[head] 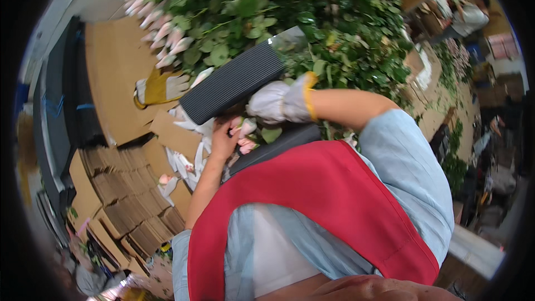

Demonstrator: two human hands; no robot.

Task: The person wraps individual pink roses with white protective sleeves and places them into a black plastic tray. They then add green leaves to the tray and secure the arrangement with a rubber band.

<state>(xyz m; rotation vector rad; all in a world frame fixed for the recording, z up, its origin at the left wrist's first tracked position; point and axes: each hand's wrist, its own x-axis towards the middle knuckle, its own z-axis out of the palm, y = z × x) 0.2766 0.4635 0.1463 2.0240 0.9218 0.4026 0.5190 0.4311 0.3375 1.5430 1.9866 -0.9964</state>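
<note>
My bare left hand (224,137) is at the heads of several pink roses (247,144), its fingers partly hidden under a black corrugated sheet (234,81). To its right, my right hand (269,102) wears a pale work glove with a yellow-edged cuff. The gloved fingers are bent beside the sheet's lower edge, above the roses and a green leaf; what lies within them is hidden. A dark flap (280,146) runs below the roses, close to my red apron (301,179). A clear plastic piece (290,39) extends from the sheet's upper right end.
A large pile of leafy rose stems (259,4) spreads ahead, with sleeved pale pink buds (161,35) at its left. A yellow-and-grey glove (161,88) lies on cardboard (119,71). Stacked cardboard sheets (125,184) stand lower left. Another person (466,16) is far right.
</note>
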